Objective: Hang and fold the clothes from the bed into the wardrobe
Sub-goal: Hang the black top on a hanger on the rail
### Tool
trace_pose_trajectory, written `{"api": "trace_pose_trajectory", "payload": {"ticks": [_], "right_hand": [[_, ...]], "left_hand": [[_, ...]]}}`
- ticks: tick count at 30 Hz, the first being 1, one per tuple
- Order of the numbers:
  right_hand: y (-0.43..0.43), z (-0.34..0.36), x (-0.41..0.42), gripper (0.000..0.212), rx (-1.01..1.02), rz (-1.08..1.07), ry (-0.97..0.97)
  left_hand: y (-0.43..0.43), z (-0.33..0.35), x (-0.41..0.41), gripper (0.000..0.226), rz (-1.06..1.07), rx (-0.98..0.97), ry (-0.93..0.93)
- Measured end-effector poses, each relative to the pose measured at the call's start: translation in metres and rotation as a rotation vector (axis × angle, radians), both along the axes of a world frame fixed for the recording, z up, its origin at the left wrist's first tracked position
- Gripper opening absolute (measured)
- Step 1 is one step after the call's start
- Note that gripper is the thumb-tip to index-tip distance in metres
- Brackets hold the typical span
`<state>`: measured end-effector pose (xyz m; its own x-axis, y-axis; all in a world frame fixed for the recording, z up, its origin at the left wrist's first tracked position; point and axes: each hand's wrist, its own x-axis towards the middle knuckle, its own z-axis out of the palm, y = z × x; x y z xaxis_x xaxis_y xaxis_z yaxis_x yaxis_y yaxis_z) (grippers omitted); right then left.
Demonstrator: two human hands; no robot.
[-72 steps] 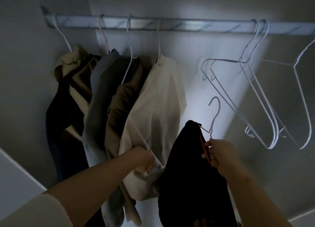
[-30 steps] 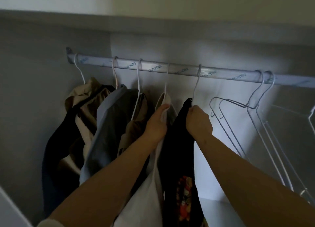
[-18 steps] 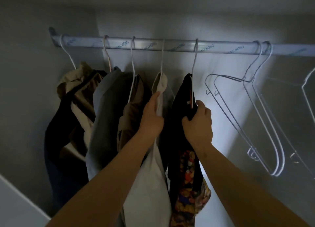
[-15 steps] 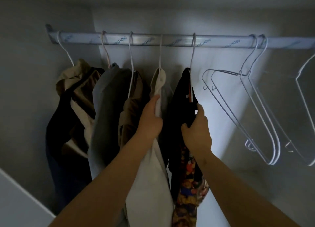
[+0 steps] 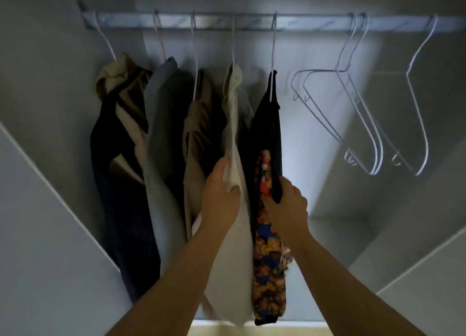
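Observation:
A metal rail (image 5: 302,24) runs across the top of the wardrobe. Several garments hang from it on white wire hangers. The rightmost is a black garment with a bright patterned print (image 5: 269,139). My right hand (image 5: 287,204) grips its dark edge about halfway down. To its left hangs a cream garment (image 5: 234,114); my left hand (image 5: 220,197) holds a fold of it between thumb and fingers. Further left hang a brown garment (image 5: 199,134), a grey one (image 5: 164,134) and a beige and dark one (image 5: 118,124).
Three bare wire hangers (image 5: 358,119) hang at the right end of the rail, with free rail between them and the black garment. White wardrobe panels (image 5: 37,222) frame both sides. The wardrobe floor (image 5: 335,235) shows below the clothes.
Both hands have slid down from near the hanger necks to about mid-height on the cream and black garments. The black garment now hangs from the rail on its hanger.

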<state>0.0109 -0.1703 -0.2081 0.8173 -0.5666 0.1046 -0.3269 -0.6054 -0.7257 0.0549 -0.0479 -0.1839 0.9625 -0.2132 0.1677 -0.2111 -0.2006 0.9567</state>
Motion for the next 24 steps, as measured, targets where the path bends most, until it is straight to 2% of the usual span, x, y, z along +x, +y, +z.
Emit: {"api": "trace_pose_trajectory", "payload": {"ticks": [3,6,8,14,18,20,24], "right_hand": [[0.012,-0.013,-0.046,0.05,0.145,-0.023,-0.021],[0.022,-0.036,-0.101,0.036,0.273,-0.058,0.008],[0.027,-0.053,-0.136,0.026,0.331,-0.087,0.047],[0.048,-0.099,-0.242,0.022,0.581,-0.249,0.133],[0.067,-0.117,-0.309,0.011,0.67,-0.415,0.158],[0.08,-0.121,-0.341,0.004,0.713,-0.514,0.137],[0.117,-0.123,-0.395,0.006,0.799,-0.7,0.043]], "left_hand": [[0.009,-0.03,-0.041,0.054,0.075,0.012,0.153],[0.014,-0.048,-0.091,0.04,0.037,-0.12,0.386],[0.017,-0.059,-0.124,0.034,-0.014,-0.075,0.475],[0.026,-0.078,-0.224,0.017,-0.164,0.141,0.776],[0.032,-0.087,-0.27,0.014,-0.336,0.205,0.85],[0.035,-0.091,-0.29,0.014,-0.476,0.296,0.824],[0.05,-0.102,-0.329,0.016,-0.65,0.401,0.799]]}}
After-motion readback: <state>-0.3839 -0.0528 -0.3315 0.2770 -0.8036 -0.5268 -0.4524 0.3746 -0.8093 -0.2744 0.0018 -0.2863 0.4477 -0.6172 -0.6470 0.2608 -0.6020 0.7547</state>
